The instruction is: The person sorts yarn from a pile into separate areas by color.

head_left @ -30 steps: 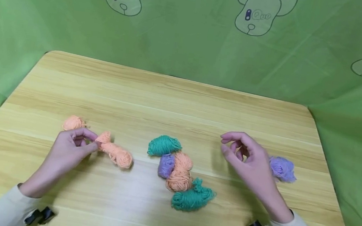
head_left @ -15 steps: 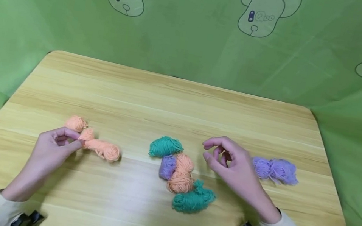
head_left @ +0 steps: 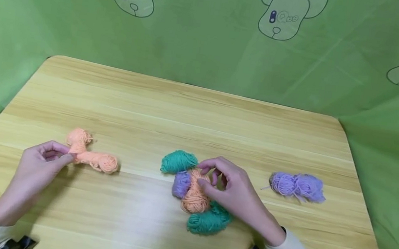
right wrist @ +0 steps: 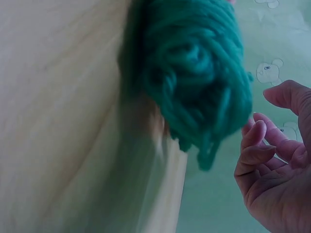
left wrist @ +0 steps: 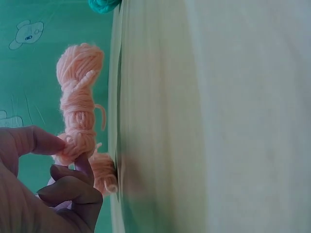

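My left hand pinches one end of a peach yarn skein between thumb and fingers, and the skein points right. Just behind it lies another peach skein, seen below the held one in the left wrist view. My right hand hovers with thumb and fingers apart at the middle pile, over the right side of a peach skein. Around that skein lie a purple skein, a green skein behind and another green skein in front. The front green skein fills much of the right wrist view.
Purple yarn in two lobes lies at the right, with a loose strand. Everything is on a wooden table, with green curtain behind and at the sides.
My left hand has carried the peach skein leftward, up to the other peach skein. My right hand has moved left from beside the purple yarn to the middle pile.
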Motion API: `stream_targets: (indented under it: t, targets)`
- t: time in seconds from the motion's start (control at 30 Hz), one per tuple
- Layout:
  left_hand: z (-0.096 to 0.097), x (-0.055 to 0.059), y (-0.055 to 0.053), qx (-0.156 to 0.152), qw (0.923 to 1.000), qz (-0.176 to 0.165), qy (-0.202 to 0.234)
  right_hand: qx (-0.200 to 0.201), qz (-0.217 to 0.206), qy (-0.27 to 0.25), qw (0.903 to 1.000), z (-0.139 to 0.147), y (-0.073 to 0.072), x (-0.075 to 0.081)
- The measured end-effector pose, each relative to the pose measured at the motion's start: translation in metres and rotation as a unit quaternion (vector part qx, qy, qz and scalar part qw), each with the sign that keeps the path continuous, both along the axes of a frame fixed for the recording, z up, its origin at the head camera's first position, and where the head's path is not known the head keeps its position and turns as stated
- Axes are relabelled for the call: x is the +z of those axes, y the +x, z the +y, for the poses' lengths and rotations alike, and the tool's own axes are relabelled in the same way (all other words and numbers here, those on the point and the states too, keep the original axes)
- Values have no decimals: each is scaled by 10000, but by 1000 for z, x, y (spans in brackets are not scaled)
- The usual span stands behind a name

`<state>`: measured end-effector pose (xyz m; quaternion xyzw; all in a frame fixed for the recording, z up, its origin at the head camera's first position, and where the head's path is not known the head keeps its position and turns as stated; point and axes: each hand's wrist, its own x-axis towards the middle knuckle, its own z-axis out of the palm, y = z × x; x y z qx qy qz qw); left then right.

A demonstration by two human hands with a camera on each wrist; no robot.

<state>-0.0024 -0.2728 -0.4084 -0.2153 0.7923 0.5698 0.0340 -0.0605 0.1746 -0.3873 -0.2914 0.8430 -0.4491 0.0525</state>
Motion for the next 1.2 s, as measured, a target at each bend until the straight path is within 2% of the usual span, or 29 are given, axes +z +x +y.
stream_targets:
  t: [0.37,0.7,1.0,1.2]
  targets:
    - [-12,1,3,71,9995,-244,206,277,133,67,9995,-12,0,-2]
    - [-25,1,-1,282,9975,-362,536,410,376,272,9981,-23,2,-9]
    - [-33,0,-3,341,9956,-385,778,298,653,470,9963,-29,3,-10]
    - [-36,0,-2,350,9957,-439,739,247,761,716,9942,-31,3,-13]
